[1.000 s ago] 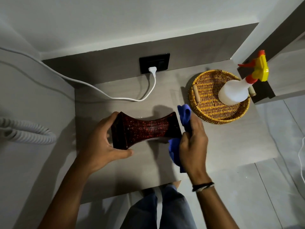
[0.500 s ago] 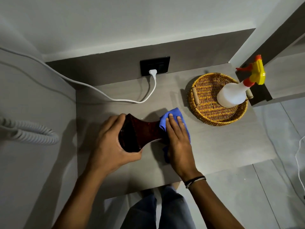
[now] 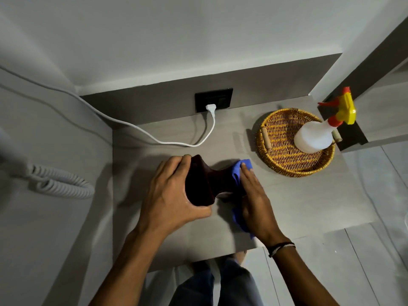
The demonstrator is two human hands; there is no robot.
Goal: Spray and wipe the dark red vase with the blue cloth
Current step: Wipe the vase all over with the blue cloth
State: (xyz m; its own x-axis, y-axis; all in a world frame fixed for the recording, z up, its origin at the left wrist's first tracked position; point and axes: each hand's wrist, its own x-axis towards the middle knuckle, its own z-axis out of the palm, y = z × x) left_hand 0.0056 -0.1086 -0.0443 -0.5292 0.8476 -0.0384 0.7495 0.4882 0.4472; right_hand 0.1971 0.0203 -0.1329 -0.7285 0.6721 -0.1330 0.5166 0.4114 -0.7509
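Observation:
The dark red vase (image 3: 209, 180) lies on its side above the grey table (image 3: 309, 195), its wide end toward me. My left hand (image 3: 170, 195) grips that wide left end. My right hand (image 3: 254, 195) lies flat over the vase's right end and presses the blue cloth (image 3: 240, 168) against it. Cloth shows beyond my fingertips and below my palm; the vase's right end is hidden under it. The white spray bottle (image 3: 315, 138) with a yellow and red trigger stands in the wicker tray (image 3: 276, 138) at the right.
A white cable (image 3: 176, 142) runs across the back of the table to a plug in a black socket (image 3: 213, 100). A coiled grey cord (image 3: 59, 184) lies on the surface to the left. The table's front edge is near my legs.
The vase has turned so its wide end faces me. My right hand went from holding the bunched cloth at the vase's end to lying flat with the cloth over it.

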